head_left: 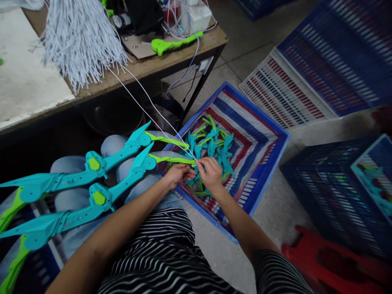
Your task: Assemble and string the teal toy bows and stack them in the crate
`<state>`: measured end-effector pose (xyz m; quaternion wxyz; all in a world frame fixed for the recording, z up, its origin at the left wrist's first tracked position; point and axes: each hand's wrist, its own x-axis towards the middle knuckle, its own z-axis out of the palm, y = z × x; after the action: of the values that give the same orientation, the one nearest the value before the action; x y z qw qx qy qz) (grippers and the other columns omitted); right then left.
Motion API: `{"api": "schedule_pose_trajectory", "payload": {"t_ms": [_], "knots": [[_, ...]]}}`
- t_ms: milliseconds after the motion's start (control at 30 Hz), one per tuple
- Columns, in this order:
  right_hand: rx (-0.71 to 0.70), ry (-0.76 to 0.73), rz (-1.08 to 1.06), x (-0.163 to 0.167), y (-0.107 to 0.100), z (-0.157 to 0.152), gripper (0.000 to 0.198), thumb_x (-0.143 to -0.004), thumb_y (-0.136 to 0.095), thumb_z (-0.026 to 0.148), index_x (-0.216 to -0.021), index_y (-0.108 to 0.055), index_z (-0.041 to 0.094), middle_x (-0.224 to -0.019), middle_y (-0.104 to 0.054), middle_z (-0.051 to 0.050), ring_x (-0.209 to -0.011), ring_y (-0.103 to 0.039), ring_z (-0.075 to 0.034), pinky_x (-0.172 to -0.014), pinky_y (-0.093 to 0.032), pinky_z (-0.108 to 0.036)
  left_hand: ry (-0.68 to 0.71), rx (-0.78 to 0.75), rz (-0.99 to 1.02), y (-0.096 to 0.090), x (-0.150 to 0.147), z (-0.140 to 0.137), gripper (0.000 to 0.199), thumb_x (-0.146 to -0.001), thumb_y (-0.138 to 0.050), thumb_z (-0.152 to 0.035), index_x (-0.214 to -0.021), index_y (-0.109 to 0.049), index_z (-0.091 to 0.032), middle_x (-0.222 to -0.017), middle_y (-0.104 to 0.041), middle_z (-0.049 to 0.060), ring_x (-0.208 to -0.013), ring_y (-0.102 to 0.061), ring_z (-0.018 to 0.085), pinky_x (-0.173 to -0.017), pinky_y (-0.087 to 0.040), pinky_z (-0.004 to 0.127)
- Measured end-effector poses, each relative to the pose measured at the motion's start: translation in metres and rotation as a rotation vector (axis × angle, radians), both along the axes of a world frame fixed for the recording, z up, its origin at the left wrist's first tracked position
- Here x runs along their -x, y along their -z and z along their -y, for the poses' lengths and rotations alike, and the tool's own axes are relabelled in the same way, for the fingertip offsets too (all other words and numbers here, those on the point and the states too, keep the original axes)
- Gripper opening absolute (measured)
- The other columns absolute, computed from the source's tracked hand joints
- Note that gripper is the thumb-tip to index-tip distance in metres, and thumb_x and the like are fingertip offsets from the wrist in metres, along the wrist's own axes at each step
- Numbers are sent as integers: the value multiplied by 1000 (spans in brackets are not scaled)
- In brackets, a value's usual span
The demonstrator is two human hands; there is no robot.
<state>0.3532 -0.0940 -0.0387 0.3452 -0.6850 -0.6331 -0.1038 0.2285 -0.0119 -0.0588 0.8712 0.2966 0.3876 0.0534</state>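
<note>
Two turquoise toy bows with green limbs lie side by side across the lap, the nearer bow (130, 181) in front of the farther bow (118, 157). My right hand (210, 172) is closed in a pinch on the white cord (174, 131) at the nearer bow's green limb tip. Two strands of cord stretch back from there to a thick bundle of white cords (84, 38) on the table. Just below that limb tip, my left hand (179, 173) has its fingers curled together; whether they grip anything is hidden.
A blue crate (263, 163) with a striped lining holds many turquoise and green parts (214, 143) beyond the hands. On the wooden table (211, 43) are a green limb piece (174, 43) and wires. Dark blue crates (330, 192) and a red stool (333, 261) stand at right.
</note>
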Motion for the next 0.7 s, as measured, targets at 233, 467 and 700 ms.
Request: {"api": "schedule_pose_trajectory", "payload": {"t_ms": [233,467,700], "knots": [[21,9,-132,5,8,-4,13,-90,-55,23,-80,-62,20,-75,-66,-4,-73,-60,-17,-68,-48,-31,3,-28,-5,-2,-3,1,19,-88,-52,-8,-80,-68,-8,-68,-69,8,-55,-61,11,-55,-48,21],[24,201,-700,8,27,-5,23,-84,-59,42,-74,-63,21,-78,-68,-3,-70,-61,-17,-64,-49,-30,37,-110,-74,-10,-7,1,21,-87,-53,-10,-68,-63,-9,-59,-64,5,-49,-57,10,-55,-47,21],[158,271,-1021,11,39,-11,30,-77,-58,49,-73,-58,20,-51,-51,5,-45,-45,-12,-46,-37,-24,74,-298,-259,-22,-1,1,26,-86,-52,-14,-60,-50,-17,-48,-57,0,-38,-48,11,-42,-37,21]]}}
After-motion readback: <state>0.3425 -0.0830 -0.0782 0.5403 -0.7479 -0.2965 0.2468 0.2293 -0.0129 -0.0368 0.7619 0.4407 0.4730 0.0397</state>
